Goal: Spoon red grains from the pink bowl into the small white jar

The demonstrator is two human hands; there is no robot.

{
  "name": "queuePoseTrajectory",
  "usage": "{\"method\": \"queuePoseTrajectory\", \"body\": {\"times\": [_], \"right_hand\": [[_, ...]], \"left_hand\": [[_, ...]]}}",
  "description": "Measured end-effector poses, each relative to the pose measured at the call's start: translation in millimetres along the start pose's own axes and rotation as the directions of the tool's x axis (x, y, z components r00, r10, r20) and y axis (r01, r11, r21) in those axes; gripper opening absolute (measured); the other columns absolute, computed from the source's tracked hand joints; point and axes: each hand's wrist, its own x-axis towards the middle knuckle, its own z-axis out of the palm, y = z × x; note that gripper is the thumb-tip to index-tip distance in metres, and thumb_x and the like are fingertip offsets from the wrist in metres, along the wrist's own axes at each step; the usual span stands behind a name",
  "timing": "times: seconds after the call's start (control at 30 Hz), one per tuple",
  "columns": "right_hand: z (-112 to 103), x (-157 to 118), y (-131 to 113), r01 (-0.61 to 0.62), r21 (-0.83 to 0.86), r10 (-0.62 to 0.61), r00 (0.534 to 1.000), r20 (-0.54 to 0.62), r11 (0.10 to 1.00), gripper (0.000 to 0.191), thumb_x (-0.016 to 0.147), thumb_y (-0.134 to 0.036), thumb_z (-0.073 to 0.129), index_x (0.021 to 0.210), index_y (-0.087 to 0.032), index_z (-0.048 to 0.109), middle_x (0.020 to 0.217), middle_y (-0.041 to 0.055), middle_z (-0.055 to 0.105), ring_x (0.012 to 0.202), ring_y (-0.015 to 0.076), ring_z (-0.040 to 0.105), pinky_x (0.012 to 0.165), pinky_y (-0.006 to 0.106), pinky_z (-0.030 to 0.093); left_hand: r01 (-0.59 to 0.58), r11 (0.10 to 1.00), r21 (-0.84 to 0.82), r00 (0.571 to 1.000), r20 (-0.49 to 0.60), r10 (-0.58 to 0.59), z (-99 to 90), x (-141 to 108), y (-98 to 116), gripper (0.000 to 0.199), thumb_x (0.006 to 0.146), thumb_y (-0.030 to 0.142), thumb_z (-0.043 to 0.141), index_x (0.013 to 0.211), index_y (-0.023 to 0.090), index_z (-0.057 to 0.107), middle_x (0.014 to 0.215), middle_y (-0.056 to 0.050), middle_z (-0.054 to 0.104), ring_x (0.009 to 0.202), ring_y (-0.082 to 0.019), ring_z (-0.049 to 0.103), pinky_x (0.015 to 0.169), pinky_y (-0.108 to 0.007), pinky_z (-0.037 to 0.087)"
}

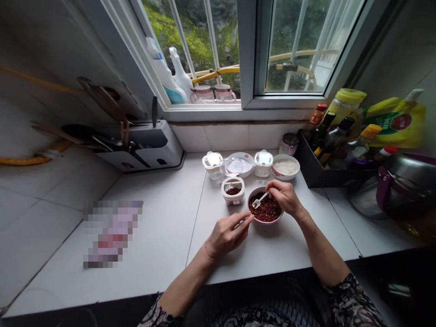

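Observation:
A bowl (269, 217) of dark red, dried peppercorn-like bits sits on the white counter. Over it, my right hand (284, 196) pinches the handle of a small white spoon (260, 200), whose scoop is above the bits. My left hand (230, 231) has its fingertips at the bowl's left rim, fingers close together. Just left of the bowl stands a small clear jar (233, 191) with its lid raised, partly filled with the same red bits. Behind are two closed jars (212, 164) (263, 163), a white dish (240, 164) and a bowl of white grains (286, 167).
A utensil rack (153, 147) stands at the back left. Bottles fill a black bin (308, 168) at the right, beside a metal pot (408, 186). A blurred packet (114, 234) lies at the left. Spray bottles (180, 75) stand by the window.

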Motion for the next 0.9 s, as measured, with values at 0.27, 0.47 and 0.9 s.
{"method": "queuePoseTrajectory", "body": {"times": [0.27, 0.47, 0.9], "right_hand": [[-4, 4, -2, -0.189, 0.214, 0.197, 0.980, -0.018, 0.958, 0.015, 0.071, -0.027, 0.051, 0.072, -0.018, 0.063, 0.053, -0.0020, 0.058, 0.046, 0.0112, 0.048, 0.048, 0.024, 0.038], [-5, 6, 0, -0.214, 0.267, 0.230, 0.973, -0.028, 0.939, 0.016, 0.070, -0.028, 0.054, 0.073, -0.017, 0.064, 0.054, -0.0016, 0.060, 0.046, 0.0103, 0.047, 0.045, 0.023, 0.037], [21, 9, -19, -0.071, 0.324, 0.130, 0.978, -0.164, 0.943, 0.022, 0.083, -0.036, 0.058, 0.090, -0.017, 0.066, 0.071, 0.0024, 0.070, 0.050, 0.0107, 0.053, 0.051, 0.025, 0.047]], "left_hand": [[-0.003, 1.000, 0.005, 1.000, -0.001, 0.003, 0.2, 0, 0, 0.043, 0.093, 0.009, 0.050, 0.135, 0.016, 0.053, 0.110, -0.015, 0.070, 0.091, -0.019, 0.072, 0.074, -0.027, 0.061], [0.001, 1.000, 0.012, 1.000, 0.001, -0.001, 0.2, -1, 0, 0.041, 0.093, 0.009, 0.050, 0.134, 0.016, 0.054, 0.109, -0.014, 0.070, 0.091, -0.019, 0.072, 0.074, -0.027, 0.061], [0.019, 1.000, -0.001, 1.000, 0.009, -0.019, 0.3, -1, 1, 0.042, 0.094, 0.009, 0.051, 0.135, 0.016, 0.054, 0.111, -0.014, 0.070, 0.094, -0.019, 0.072, 0.076, -0.028, 0.062]]}}
